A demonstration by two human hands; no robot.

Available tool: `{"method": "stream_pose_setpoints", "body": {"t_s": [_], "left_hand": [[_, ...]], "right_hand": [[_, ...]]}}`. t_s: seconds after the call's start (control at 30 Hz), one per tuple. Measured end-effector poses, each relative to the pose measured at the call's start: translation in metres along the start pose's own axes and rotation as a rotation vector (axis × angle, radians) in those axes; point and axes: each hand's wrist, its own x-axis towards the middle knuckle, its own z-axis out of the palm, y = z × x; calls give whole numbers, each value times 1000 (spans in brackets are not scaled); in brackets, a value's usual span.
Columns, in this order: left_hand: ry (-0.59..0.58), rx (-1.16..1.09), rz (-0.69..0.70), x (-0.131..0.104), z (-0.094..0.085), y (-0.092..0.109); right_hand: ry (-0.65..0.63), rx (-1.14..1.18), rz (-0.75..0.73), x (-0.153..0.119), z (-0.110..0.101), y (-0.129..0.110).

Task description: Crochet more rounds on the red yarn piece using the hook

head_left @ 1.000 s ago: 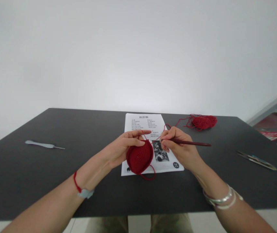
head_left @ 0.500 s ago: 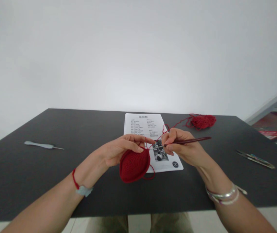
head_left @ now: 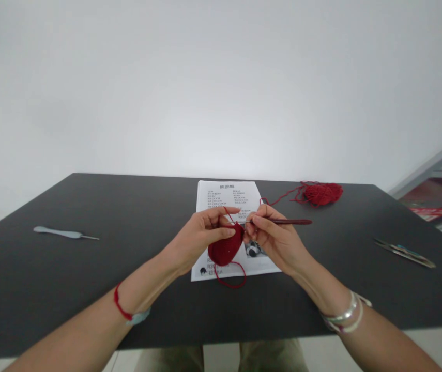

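Note:
Between thumb and fingers, my left hand pinches the top edge of a red crochet piece, its index finger stretched out with yarn running over it. My right hand grips a crochet hook with a dark red handle, like a pencil. The hook's thin metal shaft points left and reaches the top edge of the piece; its tip is partly hidden by my left fingers. A loose loop of red yarn hangs below the piece.
Under my hands lie printed sheets on the black table. The ball of red yarn sits at the back right, its strand leading to my hands. A grey-handled crochet hook lies left, metal tweezers or snips right.
My hands have come closer together and the right one has moved left with the hook. The crochet piece has risen and turned, showing less of its round face.

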Motion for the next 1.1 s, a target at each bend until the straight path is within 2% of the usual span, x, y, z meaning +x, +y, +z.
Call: {"method": "stream_pose_setpoints", "body": {"t_s": [0.2,0.47,0.63,0.83,1.1], "left_hand": [[73,14,69,-1,0,0],[115,35,83,-1,2,1],[122,19,90,-2,5,-1],[189,-13,69,-1,9,-4],[259,55,73,-2,16,-5]], "right_hand": [[-18,-50,-28,-2,-3,-4],[-49,-430,-309,-4,-9,2],[-19,-682,-441,-12,-7,3],[15,-970,-646,-16,-5,7],[-78,-1093,-695,-15,-7,12]]}}
